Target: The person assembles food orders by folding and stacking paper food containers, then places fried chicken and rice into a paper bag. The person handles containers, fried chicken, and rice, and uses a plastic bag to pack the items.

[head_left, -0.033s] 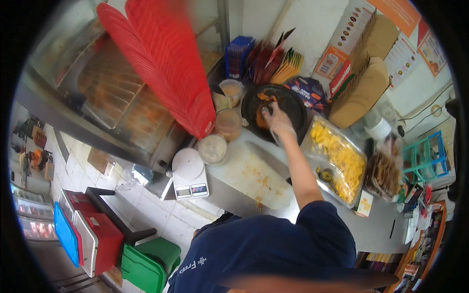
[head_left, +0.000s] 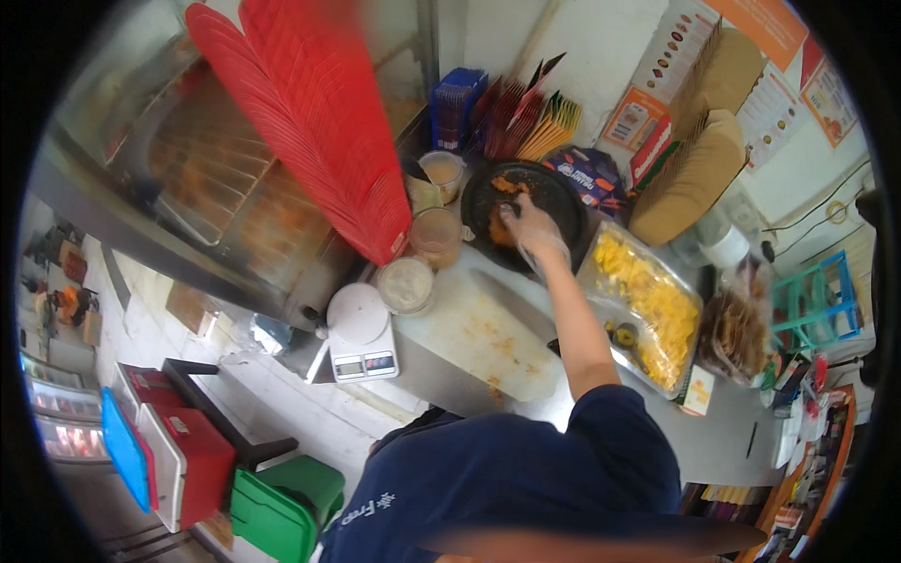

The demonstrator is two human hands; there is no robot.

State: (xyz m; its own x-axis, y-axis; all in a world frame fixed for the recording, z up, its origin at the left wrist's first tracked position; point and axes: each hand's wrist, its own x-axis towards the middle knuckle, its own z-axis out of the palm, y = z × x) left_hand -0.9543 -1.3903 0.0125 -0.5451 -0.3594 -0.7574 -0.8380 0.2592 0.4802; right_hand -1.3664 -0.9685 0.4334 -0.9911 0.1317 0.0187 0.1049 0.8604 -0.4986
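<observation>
Reaching from beneath a dark blue sleeve (head_left: 563, 460), the person stretches the right hand (head_left: 530, 225), apparently gloved, across the counter (head_left: 713, 441) into a round black pan (head_left: 563, 202), the arm held long because the pan sits at the far side. The hand presses down on orange-brown food (head_left: 497, 230) in the pan; whether the fingers clasp it or merely rest on it cannot be told. The left hand is out of sight. Nearest the body lies a white cutting board (head_left: 483, 328), smeared with crumbs, its bare middle offering the only open working room. A small white scale (head_left: 359, 328) stands at the board's left edge, close to the counter's drop. To the right, a clear tray of yellow food (head_left: 648, 300) lies alongside the forearm, leaving a narrow lane. Three tubs of sauce (head_left: 436, 235) crowd the pan's left side, under a leaning stack of red trays (head_left: 310, 122). Beyond, packets and brown paper bags (head_left: 694, 178) line the wall.
</observation>
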